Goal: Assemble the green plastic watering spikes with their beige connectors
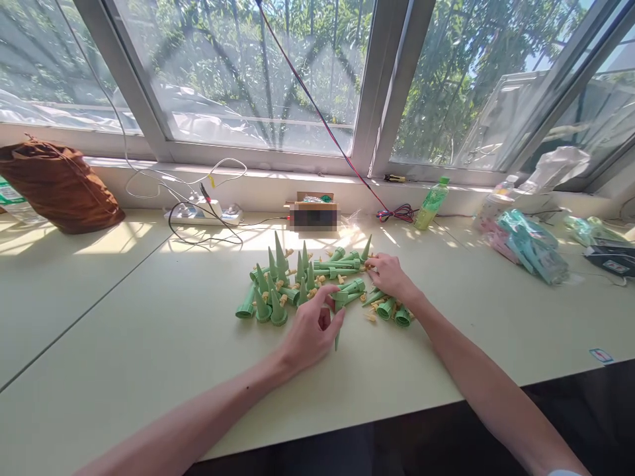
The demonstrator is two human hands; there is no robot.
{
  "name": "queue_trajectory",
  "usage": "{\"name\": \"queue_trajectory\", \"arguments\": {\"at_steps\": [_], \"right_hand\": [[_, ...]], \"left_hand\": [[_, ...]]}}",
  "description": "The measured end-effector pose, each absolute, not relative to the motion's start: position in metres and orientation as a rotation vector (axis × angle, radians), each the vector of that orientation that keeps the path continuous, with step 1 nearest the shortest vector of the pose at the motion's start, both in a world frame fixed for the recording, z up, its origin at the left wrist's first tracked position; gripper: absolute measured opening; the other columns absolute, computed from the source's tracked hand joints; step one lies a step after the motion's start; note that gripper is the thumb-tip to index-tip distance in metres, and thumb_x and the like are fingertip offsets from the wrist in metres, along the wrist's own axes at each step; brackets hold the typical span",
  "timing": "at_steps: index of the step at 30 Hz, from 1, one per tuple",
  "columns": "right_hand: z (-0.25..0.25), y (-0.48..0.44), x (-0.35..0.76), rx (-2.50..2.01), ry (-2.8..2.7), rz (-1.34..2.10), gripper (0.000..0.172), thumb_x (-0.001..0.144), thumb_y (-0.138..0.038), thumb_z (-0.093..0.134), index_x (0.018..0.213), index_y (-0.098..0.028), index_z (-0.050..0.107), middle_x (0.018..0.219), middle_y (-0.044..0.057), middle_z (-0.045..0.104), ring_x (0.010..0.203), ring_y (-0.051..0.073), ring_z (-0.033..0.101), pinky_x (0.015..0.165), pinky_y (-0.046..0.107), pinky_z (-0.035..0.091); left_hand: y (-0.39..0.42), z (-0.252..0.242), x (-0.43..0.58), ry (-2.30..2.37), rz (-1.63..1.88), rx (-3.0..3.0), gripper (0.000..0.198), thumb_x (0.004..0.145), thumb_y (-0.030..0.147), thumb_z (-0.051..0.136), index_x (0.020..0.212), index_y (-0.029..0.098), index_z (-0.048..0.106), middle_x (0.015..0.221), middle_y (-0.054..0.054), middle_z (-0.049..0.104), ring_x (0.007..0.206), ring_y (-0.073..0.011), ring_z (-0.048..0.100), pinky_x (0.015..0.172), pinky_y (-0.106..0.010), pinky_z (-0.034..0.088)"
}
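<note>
green spike (340, 300), tapering, pointed, broader head

Across the centre of the frame, cones (278, 316) and pegs (370, 318) sit on the bench (139, 357). My left grip (313, 325), with one cone (340, 299) in it, is at their front edge; my right grip (391, 276) is at their right side. Behind them, below the window (258, 79), is a box (313, 217), with a power strip (206, 211) to its left and a bottle (431, 205) to its right. A bag (62, 188) is at the far left, packets (534, 248) at the right.
</note>
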State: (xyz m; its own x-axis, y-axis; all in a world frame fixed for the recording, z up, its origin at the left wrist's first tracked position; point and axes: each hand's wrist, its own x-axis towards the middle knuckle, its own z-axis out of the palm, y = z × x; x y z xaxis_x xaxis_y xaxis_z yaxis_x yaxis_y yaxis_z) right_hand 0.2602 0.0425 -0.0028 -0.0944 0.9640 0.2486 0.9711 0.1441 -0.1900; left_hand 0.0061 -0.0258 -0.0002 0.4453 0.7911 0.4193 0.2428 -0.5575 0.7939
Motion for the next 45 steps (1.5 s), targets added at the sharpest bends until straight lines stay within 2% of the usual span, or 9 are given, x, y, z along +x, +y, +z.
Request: {"name": "queue_trajectory", "arguments": {"at_steps": [13,21,26,32,36,38,41,45], "right_hand": [[-0.007,0.044,0.261,-1.843,-2.021,-0.015,0.01,0.087,-0.017,0.06,0.089,-0.018,0.07,0.093,0.009,0.066,0.094,0.024,0.06,0.087,0.036,0.036],[-0.004,0.043,0.265,-1.768,-1.953,-0.015,0.002,0.082,-0.017,0.064,0.082,-0.018,0.066,0.085,0.006,0.059,0.085,0.022,0.056,0.083,0.035,0.042],[0.007,0.033,0.266,-1.479,-1.692,-0.006,0.009,0.085,-0.028,0.065,0.084,-0.019,0.064,0.093,0.007,0.057,0.089,0.023,0.056,0.077,0.035,0.048],[0.021,0.01,0.243,-1.256,-1.529,0.262,0.02,0.092,-0.04,0.062,0.088,-0.021,0.057,0.081,0.001,0.061,0.073,0.016,0.059,0.071,0.03,0.05],[0.024,-0.004,0.223,-1.132,-1.513,0.467,0.022,0.092,-0.042,0.064,0.089,-0.021,0.06,0.08,0.001,0.062,0.071,0.015,0.059,0.07,0.028,0.049],[0.024,-0.009,0.217,-1.076,-1.5,0.574,0.022,0.092,-0.042,0.064,0.089,-0.02,0.062,0.078,0.0,0.061,0.066,0.013,0.056,0.064,0.027,0.048],[0.022,-0.012,0.21,-0.983,-1.462,0.757,0.025,0.092,-0.044,0.064,0.086,-0.02,0.063,0.07,-0.002,0.056,0.058,0.012,0.052,0.056,0.027,0.044],[0.016,-0.012,0.205,-0.909,-1.413,0.971,0.029,0.093,-0.046,0.064,0.084,-0.019,0.065,0.062,-0.003,0.054,0.054,0.011,0.05,0.054,0.027,0.041]], "left_hand": [[-0.026,-0.002,0.007,0.854,1.058,2.058,0.027,0.092,0.024,0.054,0.118,0.02,0.049,0.084,0.003,0.053,0.046,-0.0025,0.039,0.045,-0.017,0.035],[-0.025,-0.003,0.006,0.847,1.055,2.061,0.029,0.092,0.023,0.053,0.12,0.021,0.049,0.084,0.003,0.055,0.046,-0.0028,0.04,0.046,-0.017,0.035],[-0.026,-0.004,0.006,0.859,1.043,2.052,0.028,0.092,0.024,0.053,0.119,0.021,0.049,0.082,0.004,0.055,0.046,-0.003,0.04,0.047,-0.017,0.036],[-0.025,-0.001,0.007,0.876,1.048,1.996,0.03,0.091,0.025,0.054,0.12,0.02,0.049,0.084,0.003,0.053,0.046,-0.0023,0.039,0.046,-0.017,0.035],[-0.024,0.0,0.007,0.873,1.073,1.926,0.034,0.093,0.027,0.054,0.126,0.021,0.048,0.088,0.002,0.053,0.046,-0.0019,0.04,0.045,-0.016,0.034],[-0.024,0.0,0.007,0.864,1.085,1.907,0.035,0.093,0.027,0.054,0.128,0.022,0.048,0.088,0.001,0.053,0.046,-0.0018,0.039,0.044,-0.016,0.033],[-0.024,-0.001,0.007,0.85,1.1,1.873,0.035,0.095,0.028,0.053,0.129,0.023,0.048,0.087,0.001,0.053,0.047,-0.0022,0.039,0.044,-0.015,0.032],[-0.024,-0.002,0.006,0.84,1.097,1.809,0.035,0.096,0.031,0.053,0.13,0.024,0.047,0.089,0.0,0.054,0.048,-0.0032,0.044,0.043,-0.015,0.034]]}}
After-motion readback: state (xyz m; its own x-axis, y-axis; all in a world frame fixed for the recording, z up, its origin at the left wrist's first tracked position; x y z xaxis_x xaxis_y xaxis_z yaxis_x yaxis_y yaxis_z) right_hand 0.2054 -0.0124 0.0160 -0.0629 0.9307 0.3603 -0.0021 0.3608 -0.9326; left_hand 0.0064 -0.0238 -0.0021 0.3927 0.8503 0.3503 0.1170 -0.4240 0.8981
